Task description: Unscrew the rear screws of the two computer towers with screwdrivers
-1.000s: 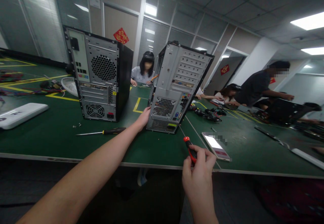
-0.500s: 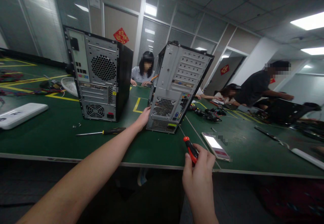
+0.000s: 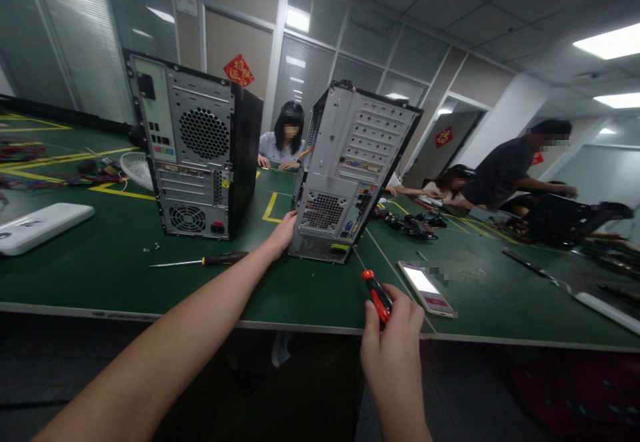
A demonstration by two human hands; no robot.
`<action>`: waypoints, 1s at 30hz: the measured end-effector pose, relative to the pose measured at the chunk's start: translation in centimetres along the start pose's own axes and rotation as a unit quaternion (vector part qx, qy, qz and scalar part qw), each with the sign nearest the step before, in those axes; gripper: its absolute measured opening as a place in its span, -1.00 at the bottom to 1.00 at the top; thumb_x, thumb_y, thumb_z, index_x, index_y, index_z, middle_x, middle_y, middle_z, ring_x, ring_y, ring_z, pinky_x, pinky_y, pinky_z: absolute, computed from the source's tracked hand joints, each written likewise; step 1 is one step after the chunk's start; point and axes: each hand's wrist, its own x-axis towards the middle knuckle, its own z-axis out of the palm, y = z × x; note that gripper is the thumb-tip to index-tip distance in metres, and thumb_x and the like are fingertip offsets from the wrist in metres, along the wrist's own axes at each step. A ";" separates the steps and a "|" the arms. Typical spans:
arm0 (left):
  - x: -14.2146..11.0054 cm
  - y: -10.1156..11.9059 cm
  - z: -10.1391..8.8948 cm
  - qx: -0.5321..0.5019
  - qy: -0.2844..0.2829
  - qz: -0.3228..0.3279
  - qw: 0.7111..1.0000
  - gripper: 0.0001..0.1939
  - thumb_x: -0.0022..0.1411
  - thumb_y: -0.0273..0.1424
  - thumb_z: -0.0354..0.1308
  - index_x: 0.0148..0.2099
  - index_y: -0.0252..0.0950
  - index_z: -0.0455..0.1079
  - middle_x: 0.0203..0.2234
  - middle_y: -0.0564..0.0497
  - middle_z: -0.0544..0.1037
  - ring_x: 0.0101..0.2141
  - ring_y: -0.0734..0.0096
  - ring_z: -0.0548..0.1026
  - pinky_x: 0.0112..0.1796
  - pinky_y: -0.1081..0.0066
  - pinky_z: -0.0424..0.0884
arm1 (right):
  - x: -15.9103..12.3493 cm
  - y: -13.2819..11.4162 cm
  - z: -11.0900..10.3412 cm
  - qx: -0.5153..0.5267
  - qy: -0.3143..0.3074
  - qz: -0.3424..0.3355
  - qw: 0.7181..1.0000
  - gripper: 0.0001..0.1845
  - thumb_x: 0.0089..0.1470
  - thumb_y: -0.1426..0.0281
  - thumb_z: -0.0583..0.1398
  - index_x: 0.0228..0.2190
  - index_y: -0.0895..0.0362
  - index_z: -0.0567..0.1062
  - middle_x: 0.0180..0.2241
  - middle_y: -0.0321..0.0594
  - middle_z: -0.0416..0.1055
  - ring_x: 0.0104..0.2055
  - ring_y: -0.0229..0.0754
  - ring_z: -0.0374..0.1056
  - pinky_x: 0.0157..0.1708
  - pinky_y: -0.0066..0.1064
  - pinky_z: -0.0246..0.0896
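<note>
My right hand (image 3: pixel 395 335) is closed around the red and black handle of a screwdriver (image 3: pixel 375 294). Its thin shaft points up and left, with the tip at the lower right corner of a grey computer tower (image 3: pixel 333 182). That tower stands with its back panel toward me and looks tilted in this view. At its lower left edge, my left hand (image 3: pixel 285 232) grips the side, and its fingertips are partly hidden behind the case. A second screwdriver (image 3: pixel 203 262), with a black and yellow handle, lies under my left forearm.
Another computer tower (image 3: pixel 200 149) stands to the left. Small screws (image 3: pixel 151 247) lie before it, and a white power bank (image 3: pixel 45 229) is farther left. On the right are a phone (image 3: pixel 426 289) and black cables (image 3: pixel 413 222). Several people sit or stand around the table.
Both hands, the screwdriver and the tower hold nearly the same positions. At the far right, a standing person's arms have shifted slightly over a black object.
</note>
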 end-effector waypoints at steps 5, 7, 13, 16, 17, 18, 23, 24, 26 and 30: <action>0.2 -0.4 0.1 -0.006 0.002 0.001 1.000 -0.47 0.32 -0.02 0.03 0.17 -0.20 0.43 0.19 -0.12 0.51 0.22 0.03 0.40 0.23 0.10 0.26 | 0.0 0.0 0.0 -0.003 -0.004 0.004 1.000 -0.64 0.35 0.25 -0.01 0.07 0.14 0.33 -0.01 0.04 0.23 -0.05 0.08 0.39 -0.08 0.00 0.35; 0.3 -0.4 0.1 -0.006 0.004 0.014 1.000 -0.50 0.32 -0.05 0.03 0.15 -0.21 0.45 0.19 -0.11 0.50 0.23 0.05 0.39 0.24 0.11 0.25 | 0.0 0.0 0.0 -0.006 -0.007 0.004 1.000 -0.64 0.36 0.24 -0.01 0.06 0.15 0.33 -0.01 0.04 0.23 -0.06 0.08 0.39 -0.09 0.00 0.35; 0.5 -0.6 0.1 -0.001 0.003 0.019 1.000 -0.49 0.32 -0.07 0.03 0.16 -0.22 0.44 0.23 -0.11 0.47 0.23 0.05 0.39 0.25 0.10 0.25 | -0.1 0.2 0.0 -0.007 -0.008 0.002 1.000 -0.64 0.38 0.20 -0.01 0.04 0.13 0.35 -0.01 0.03 0.22 -0.08 0.05 0.40 -0.12 -0.05 0.37; 0.6 -0.8 0.0 0.000 -0.003 0.019 1.000 -0.48 0.32 -0.03 0.02 0.17 -0.19 0.44 0.21 -0.09 0.49 0.22 0.05 0.40 0.24 0.09 0.26 | -0.1 0.2 0.1 -0.005 -0.006 0.002 1.000 -0.64 0.38 0.19 -0.01 0.04 0.12 0.36 -0.02 0.02 0.22 -0.10 0.04 0.41 -0.14 -0.06 0.38; 0.6 -0.9 0.0 -0.001 -0.003 0.018 1.000 -0.48 0.32 -0.02 0.02 0.17 -0.18 0.44 0.21 -0.08 0.50 0.22 0.05 0.40 0.24 0.09 0.26 | -0.1 0.2 0.1 -0.005 -0.007 0.003 1.000 -0.64 0.38 0.19 -0.01 0.04 0.12 0.36 -0.03 0.01 0.22 -0.11 0.03 0.41 -0.15 -0.06 0.38; 0.6 -0.9 0.0 -0.002 -0.003 0.017 1.000 -0.48 0.32 -0.02 0.03 0.17 -0.18 0.44 0.21 -0.08 0.50 0.22 0.05 0.40 0.23 0.09 0.26 | -0.1 0.2 0.1 -0.005 -0.008 0.003 1.000 -0.64 0.38 0.19 -0.01 0.03 0.12 0.36 -0.03 0.01 0.22 -0.12 0.02 0.41 -0.15 -0.06 0.39; 0.5 -0.8 -0.1 0.000 0.001 0.009 1.000 -0.47 0.30 0.01 0.05 0.16 -0.17 0.44 0.21 -0.10 0.49 0.22 0.02 0.40 0.23 0.07 0.26 | -0.1 0.1 0.0 -0.010 -0.008 0.006 1.000 -0.63 0.38 0.17 -0.02 0.02 0.12 0.36 -0.06 -0.01 0.22 -0.15 0.01 0.41 -0.19 -0.08 0.39; 0.4 -0.8 -0.1 0.001 0.002 0.006 1.000 -0.46 0.30 0.01 0.05 0.16 -0.17 0.44 0.21 -0.09 0.49 0.22 0.01 0.40 0.23 0.07 0.25 | -0.1 0.1 0.0 -0.010 -0.006 0.006 1.000 -0.63 0.38 0.17 -0.02 0.02 0.11 0.36 -0.06 -0.02 0.22 -0.15 0.01 0.41 -0.19 -0.09 0.39; 0.4 -0.7 -0.1 -0.001 0.002 0.004 1.000 -0.46 0.30 0.02 0.04 0.17 -0.16 0.44 0.21 -0.09 0.49 0.23 0.02 0.39 0.24 0.07 0.25 | -0.1 0.1 0.0 -0.012 -0.004 0.006 1.000 -0.62 0.38 0.15 -0.03 0.02 0.11 0.36 -0.06 -0.02 0.22 -0.15 0.02 0.42 -0.20 -0.10 0.39; 0.2 -0.4 0.0 -0.002 0.000 0.006 1.000 -0.46 0.31 0.02 0.03 0.16 -0.17 0.43 0.22 -0.09 0.49 0.23 0.03 0.38 0.24 0.09 0.24 | -0.1 0.1 0.1 -0.018 -0.008 0.012 1.000 -0.58 0.38 0.11 -0.04 0.02 0.12 0.37 -0.07 0.00 0.23 -0.16 0.04 0.42 -0.21 -0.09 0.37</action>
